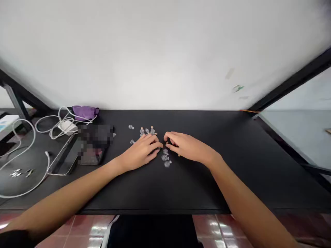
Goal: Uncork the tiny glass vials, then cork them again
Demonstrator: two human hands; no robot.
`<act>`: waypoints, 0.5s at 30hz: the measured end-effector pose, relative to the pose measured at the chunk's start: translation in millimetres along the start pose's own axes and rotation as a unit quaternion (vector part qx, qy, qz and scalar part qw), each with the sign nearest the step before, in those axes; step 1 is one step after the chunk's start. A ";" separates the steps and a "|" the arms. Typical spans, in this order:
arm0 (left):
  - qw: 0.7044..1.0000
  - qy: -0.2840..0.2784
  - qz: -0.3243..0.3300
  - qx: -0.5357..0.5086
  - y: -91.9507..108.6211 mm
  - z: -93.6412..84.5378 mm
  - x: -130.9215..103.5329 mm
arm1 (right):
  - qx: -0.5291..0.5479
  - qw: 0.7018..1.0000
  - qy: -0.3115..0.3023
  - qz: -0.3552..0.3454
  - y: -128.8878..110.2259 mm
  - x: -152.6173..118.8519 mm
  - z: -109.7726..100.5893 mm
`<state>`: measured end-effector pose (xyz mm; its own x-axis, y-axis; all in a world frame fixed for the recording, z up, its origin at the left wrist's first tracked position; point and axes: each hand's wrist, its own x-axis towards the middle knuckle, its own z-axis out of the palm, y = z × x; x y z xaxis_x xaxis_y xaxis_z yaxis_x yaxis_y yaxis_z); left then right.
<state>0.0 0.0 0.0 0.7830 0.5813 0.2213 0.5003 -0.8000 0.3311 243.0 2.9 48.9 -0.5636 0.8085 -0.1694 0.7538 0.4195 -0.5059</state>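
Observation:
My left hand [141,151] rests low over the black table, its thumb and forefinger pinched on a small glass bottle [159,148] that is mostly hidden. Facing it, my right hand [188,146] has thumb and fingertips curled together around a tiny brown cork [167,142]. Below the fingertips lie clear little bottles without corks, among them a round one [167,164]. Beyond my left hand is a cluster of similar bottles, including a corked bottle [152,130]. One loose bottle [131,127] lies farther back, and another bottle [132,141] lies beside my left knuckles.
Dark phone-like devices [63,155] lie at the left, partly pixelated. White cable [33,137] loops around a white charger [67,126] and a purple pouch [85,112]. Small metallic pieces [17,173] lie far left. A white wall [165,62] borders the table's back.

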 end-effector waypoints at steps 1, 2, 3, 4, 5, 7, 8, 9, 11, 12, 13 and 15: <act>1.000 0.001 0.000 0.000 -0.4 -0.1 -0.1 | 0.002 1.000 0.000 0.001 0.0 -0.7 -0.3; 1.000 0.001 0.000 0.001 -0.7 -0.2 -0.3 | 0.003 1.000 0.001 0.000 -0.1 -1.3 -0.6; 1.000 0.003 0.000 0.000 -1.0 -0.2 -0.4 | 0.004 1.000 0.002 0.000 -0.1 -1.8 -0.8; 1.000 0.004 0.001 0.000 -1.1 -0.2 -0.6 | 0.004 1.000 0.003 -0.002 -0.2 -2.1 -1.0; 1.000 0.006 0.001 -0.001 -1.2 -0.2 -0.7 | 0.003 1.000 0.005 -0.004 -0.2 -2.3 -1.1; 1.000 0.011 0.002 -0.004 -1.3 -0.1 -1.1 | 0.001 1.000 0.010 -0.010 -0.2 -2.1 -1.1; 1.000 0.012 0.002 -0.005 -1.2 -0.1 -1.2 | 0.000 1.000 0.011 -0.012 -0.1 -1.9 -1.0; 1.000 0.013 0.002 -0.006 -1.3 -0.1 -1.4 | 0.000 1.000 0.012 -0.012 0.0 -1.7 -0.9; 1.000 0.013 0.001 -0.008 -1.4 -0.1 -1.5 | 0.000 1.000 0.013 -0.013 0.5 -1.3 -0.7; 1.000 0.013 0.001 -0.008 -1.5 -0.1 -1.6 | 0.000 1.000 0.012 -0.013 0.7 -1.2 -0.6; 1.000 0.013 0.001 -0.008 -1.6 -0.1 -1.6 | 0.000 1.000 0.012 -0.014 0.9 -1.2 -0.5; 1.000 0.013 0.001 -0.008 -1.7 0.1 -1.6 | 0.000 1.000 0.012 -0.014 1.3 -1.3 -0.3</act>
<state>-2.1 0.5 -1.0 0.7736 0.5841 0.2459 0.4932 -0.7985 0.3450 244.8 2.5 48.7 -0.5761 0.8063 -0.1340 0.7375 0.4421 -0.5105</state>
